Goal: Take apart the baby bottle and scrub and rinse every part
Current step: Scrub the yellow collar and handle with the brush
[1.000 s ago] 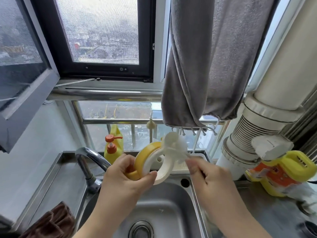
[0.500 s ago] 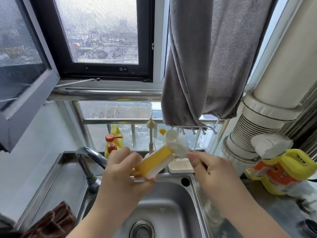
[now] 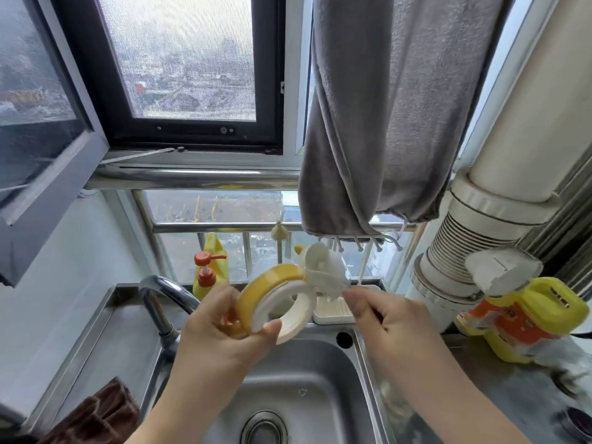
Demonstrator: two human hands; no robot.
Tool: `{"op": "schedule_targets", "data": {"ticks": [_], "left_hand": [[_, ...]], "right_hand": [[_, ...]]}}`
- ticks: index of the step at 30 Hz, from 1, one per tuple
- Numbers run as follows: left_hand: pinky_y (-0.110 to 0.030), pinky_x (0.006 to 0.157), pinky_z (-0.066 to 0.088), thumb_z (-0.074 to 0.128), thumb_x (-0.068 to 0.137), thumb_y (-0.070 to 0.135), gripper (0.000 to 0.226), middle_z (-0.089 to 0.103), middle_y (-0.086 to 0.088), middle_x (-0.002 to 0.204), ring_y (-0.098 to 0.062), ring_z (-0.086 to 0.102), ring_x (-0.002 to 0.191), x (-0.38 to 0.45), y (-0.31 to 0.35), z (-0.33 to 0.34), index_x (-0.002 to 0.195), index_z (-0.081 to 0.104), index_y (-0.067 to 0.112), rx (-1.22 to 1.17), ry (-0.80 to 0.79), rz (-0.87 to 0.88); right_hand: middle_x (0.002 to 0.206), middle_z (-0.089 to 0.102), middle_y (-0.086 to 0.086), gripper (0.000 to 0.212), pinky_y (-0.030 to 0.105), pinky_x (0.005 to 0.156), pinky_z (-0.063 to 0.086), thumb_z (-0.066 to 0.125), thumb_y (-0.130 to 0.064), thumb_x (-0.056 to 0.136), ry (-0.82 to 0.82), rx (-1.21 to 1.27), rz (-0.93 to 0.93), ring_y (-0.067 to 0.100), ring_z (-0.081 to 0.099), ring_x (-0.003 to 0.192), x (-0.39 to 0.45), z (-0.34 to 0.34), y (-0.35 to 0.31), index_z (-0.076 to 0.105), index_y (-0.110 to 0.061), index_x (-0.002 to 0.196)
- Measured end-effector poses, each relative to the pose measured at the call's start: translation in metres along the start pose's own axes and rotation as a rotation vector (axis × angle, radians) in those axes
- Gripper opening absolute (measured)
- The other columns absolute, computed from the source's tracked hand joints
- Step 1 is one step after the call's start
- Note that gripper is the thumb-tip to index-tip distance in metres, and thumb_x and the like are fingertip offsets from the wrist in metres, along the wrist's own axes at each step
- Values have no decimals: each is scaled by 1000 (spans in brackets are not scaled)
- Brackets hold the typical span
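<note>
My left hand (image 3: 221,344) grips a yellow and white bottle collar ring (image 3: 275,302) above the steel sink (image 3: 307,373), its open side tilted toward me. My right hand (image 3: 381,318) pinches the handle of a small white sponge brush (image 3: 323,270), whose head rests against the ring's upper right rim. The other bottle parts are not in view.
A curved faucet (image 3: 166,296) stands left of the sink, with the drain (image 3: 264,427) below. An orange-pump soap bottle (image 3: 206,274) and a white soap tray (image 3: 333,310) sit behind. A yellow detergent jug (image 3: 519,318) is on the right counter, a brown cloth (image 3: 96,415) at lower left, a grey towel (image 3: 378,123) above.
My left hand turned the ring from edge-on back to showing its open face. The brush stayed at the ring's upper rim.
</note>
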State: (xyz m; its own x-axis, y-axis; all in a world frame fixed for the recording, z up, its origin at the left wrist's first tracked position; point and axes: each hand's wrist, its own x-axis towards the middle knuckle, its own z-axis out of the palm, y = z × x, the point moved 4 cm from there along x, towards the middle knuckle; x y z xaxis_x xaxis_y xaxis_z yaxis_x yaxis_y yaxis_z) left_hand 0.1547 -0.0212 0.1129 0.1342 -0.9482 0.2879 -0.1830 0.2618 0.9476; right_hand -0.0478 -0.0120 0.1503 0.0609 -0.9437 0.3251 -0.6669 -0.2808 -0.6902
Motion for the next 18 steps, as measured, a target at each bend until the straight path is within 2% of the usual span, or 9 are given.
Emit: {"op": "schedule_targets", "data": {"ticks": [2,4,5,7,10,13,15,16,18], "left_hand": [[-18,57,37,80,44,37,39,51,5,59,-8,46,55,-2,-3,3,69,63,13,-136,-42,-99],[-15,60,45,83,40,26,32,56,6,56,-6,52,55,-4,-8,8,69,71,21,-317,-93,-214],[-16,63,47,85,37,25,33,55,4,56,-8,53,56,-5,-10,11,66,71,22,-384,-124,-255],[-23,66,47,87,31,28,37,55,-2,59,-18,55,63,-10,-14,17,62,68,19,-435,-204,-290],[-20,65,46,82,44,29,31,61,-5,64,-22,56,68,-15,-13,24,67,70,13,-327,-356,-241],[-16,81,47,85,51,39,47,73,-2,93,-12,66,88,-16,-5,23,94,73,24,-191,-521,-160],[-25,92,47,83,56,52,59,71,-1,106,-12,65,102,-13,-2,21,109,68,32,-180,-565,-163],[-28,89,47,80,59,57,59,72,-3,102,-13,65,99,-11,1,22,109,68,27,-168,-573,-174],[-21,74,46,74,67,51,52,73,-7,82,-13,65,80,-10,7,26,100,67,11,-149,-579,-145]], "right_hand": [[43,40,-10,29,16,47,30,45,-49,87,-3,33,46,6,40,46,2,-3,5,64,-36,69],[45,36,-8,48,17,50,28,48,-59,81,4,135,140,6,33,45,4,-3,11,68,-16,82],[47,36,-8,62,23,52,31,48,-66,75,-11,239,220,5,32,46,5,-1,13,66,-8,88],[50,38,-7,73,25,46,29,54,-68,67,-101,520,393,6,31,43,6,8,13,62,0,94],[48,32,-4,55,16,35,21,63,-48,66,-240,867,511,4,24,37,7,21,3,63,1,93],[45,38,-6,34,15,37,26,65,-39,69,-273,868,485,6,32,37,8,24,2,65,-8,82],[50,45,-5,25,15,42,30,66,-37,71,-290,791,432,6,39,42,10,24,0,64,-13,74],[49,47,-7,23,14,43,31,65,-35,73,-305,757,400,4,41,42,11,25,-1,63,-12,72],[50,48,-10,28,14,49,34,62,-37,77,-331,668,313,2,44,46,12,26,-5,62,-10,72]]}}
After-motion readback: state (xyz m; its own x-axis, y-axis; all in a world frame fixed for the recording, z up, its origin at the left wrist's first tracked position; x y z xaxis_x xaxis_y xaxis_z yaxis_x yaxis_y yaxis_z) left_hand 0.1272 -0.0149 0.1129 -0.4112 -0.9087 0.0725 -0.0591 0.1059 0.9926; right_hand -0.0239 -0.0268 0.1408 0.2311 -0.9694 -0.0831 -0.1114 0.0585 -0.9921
